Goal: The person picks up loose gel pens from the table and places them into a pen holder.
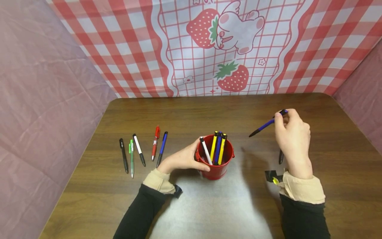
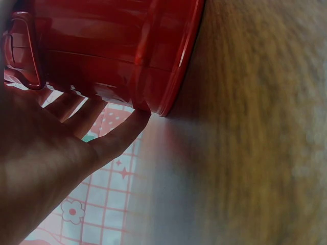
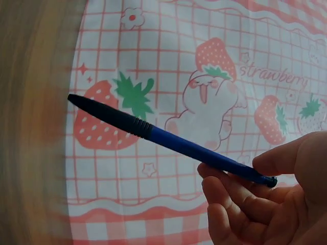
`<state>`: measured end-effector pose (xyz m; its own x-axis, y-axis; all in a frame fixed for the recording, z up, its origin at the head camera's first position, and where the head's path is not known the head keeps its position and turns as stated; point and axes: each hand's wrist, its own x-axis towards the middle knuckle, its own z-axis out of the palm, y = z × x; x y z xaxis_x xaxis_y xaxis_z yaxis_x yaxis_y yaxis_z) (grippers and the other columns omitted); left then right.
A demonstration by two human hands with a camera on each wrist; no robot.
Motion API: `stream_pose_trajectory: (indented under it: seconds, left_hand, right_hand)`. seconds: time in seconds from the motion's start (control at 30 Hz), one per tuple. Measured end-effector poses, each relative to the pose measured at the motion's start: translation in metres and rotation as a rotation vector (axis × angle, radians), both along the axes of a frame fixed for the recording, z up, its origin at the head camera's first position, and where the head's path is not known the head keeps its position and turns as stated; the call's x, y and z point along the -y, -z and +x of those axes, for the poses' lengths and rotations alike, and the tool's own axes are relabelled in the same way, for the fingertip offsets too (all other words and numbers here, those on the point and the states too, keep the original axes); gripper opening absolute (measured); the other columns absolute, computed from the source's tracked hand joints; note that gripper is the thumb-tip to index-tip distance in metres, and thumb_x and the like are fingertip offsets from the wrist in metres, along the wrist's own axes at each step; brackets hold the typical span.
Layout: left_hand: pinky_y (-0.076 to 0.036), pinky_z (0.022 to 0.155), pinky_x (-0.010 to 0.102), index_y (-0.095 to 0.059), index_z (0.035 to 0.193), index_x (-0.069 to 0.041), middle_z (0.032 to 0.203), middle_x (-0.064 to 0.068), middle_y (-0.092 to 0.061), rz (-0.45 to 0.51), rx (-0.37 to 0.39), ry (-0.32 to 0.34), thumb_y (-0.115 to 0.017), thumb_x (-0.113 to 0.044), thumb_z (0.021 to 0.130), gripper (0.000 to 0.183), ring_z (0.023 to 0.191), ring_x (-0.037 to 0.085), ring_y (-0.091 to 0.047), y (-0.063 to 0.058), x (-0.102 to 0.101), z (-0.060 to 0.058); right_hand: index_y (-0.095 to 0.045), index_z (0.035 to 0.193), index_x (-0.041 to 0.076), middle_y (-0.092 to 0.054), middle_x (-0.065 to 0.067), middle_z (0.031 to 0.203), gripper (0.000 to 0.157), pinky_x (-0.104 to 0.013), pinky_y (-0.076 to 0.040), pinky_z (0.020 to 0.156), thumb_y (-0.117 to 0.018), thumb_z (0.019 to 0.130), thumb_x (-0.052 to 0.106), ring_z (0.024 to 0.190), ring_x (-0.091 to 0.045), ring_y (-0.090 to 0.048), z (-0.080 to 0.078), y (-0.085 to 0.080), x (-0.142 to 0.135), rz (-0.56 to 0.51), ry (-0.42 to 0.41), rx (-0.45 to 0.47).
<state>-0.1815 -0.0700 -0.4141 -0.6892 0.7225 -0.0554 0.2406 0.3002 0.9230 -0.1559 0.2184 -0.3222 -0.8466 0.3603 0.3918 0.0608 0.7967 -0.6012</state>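
My left hand (image 1: 185, 157) holds the side of a small red bucket (image 1: 217, 172) that stands upright on the table. Its thumb lies along the near side; in the left wrist view the fingers (image 2: 120, 135) reach around the bucket's wall. Inside lean a white pen (image 1: 206, 151), two yellow pens (image 1: 213, 146) and a blue pen (image 1: 218, 151). To the right of the bucket, my right hand (image 1: 293, 139) is raised over the table. Between thumb and fingers it pinches another blue pen (image 3: 189, 149) near its end, the black tip pointing left and down toward the bucket.
Left of the bucket lie a black pen (image 1: 123, 156), a green pen (image 1: 132, 161), a white pen with black ends (image 1: 139, 149), a red pen (image 1: 156, 142) and a blue pen (image 1: 162, 146). A dark pen (image 1: 281, 157) shows partly behind my right hand. A patterned cloth (image 1: 221, 76) hangs behind the table.
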Motion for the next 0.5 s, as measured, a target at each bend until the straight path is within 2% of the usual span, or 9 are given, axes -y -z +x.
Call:
stream_pose_trajectory:
  seconds: [0.13,0.23,0.33,0.37,0.5]
  left_hand:
    - [-0.042,0.094,0.024,-0.024,0.137,-0.020,0.129,-0.002,-0.045,0.011,-0.019,0.002,-0.079,-0.018,0.069,0.088,0.114,0.009,-0.046,0.002,0.001,-0.001]
    - [-0.042,0.094,0.024,-0.024,0.137,-0.020,0.128,-0.002,-0.046,0.019,-0.031,0.003,-0.080,-0.020,0.068,0.088,0.113,0.009,-0.047,0.001,0.001,-0.001]
    - [-0.041,0.095,0.025,-0.024,0.137,-0.020,0.128,-0.001,-0.046,0.023,-0.032,0.004,-0.080,-0.019,0.068,0.088,0.113,0.009,-0.047,0.001,0.001,-0.001]
    - [-0.041,0.095,0.024,-0.024,0.137,-0.020,0.128,-0.002,-0.046,0.021,-0.031,0.004,-0.080,-0.019,0.068,0.088,0.114,0.009,-0.046,0.001,0.001,-0.001]
    - [-0.041,0.095,0.024,-0.024,0.138,-0.019,0.130,0.000,-0.045,0.009,-0.021,0.003,-0.079,-0.015,0.069,0.088,0.115,0.010,-0.046,-0.002,0.000,0.000]
  right_hand:
    - [-0.061,0.102,0.006,-0.065,-0.012,0.080,0.034,-0.031,-0.033,0.054,-0.044,0.093,0.033,0.062,-0.020,-0.050,0.004,-0.005,0.005,-0.040,-0.029,-0.022]
    - [-0.062,0.101,0.009,-0.063,0.008,0.071,0.034,-0.024,-0.030,0.050,-0.044,0.093,0.037,0.056,-0.005,-0.044,0.008,-0.010,0.008,-0.080,-0.052,-0.039]
    - [-0.063,0.100,0.010,-0.055,0.026,0.067,0.033,-0.021,-0.030,0.051,-0.045,0.094,0.036,0.058,0.006,-0.045,0.011,-0.013,0.011,-0.116,-0.077,-0.066]
    - [-0.064,0.100,0.010,-0.052,0.029,0.067,0.033,-0.021,-0.030,0.052,-0.045,0.094,0.036,0.060,0.008,-0.045,0.012,-0.014,0.012,-0.123,-0.084,-0.074]
    - [-0.064,0.098,0.010,-0.055,0.028,0.070,0.032,-0.016,-0.034,0.054,-0.045,0.094,0.034,0.063,0.013,-0.050,0.015,-0.018,0.015,-0.142,-0.122,-0.118]
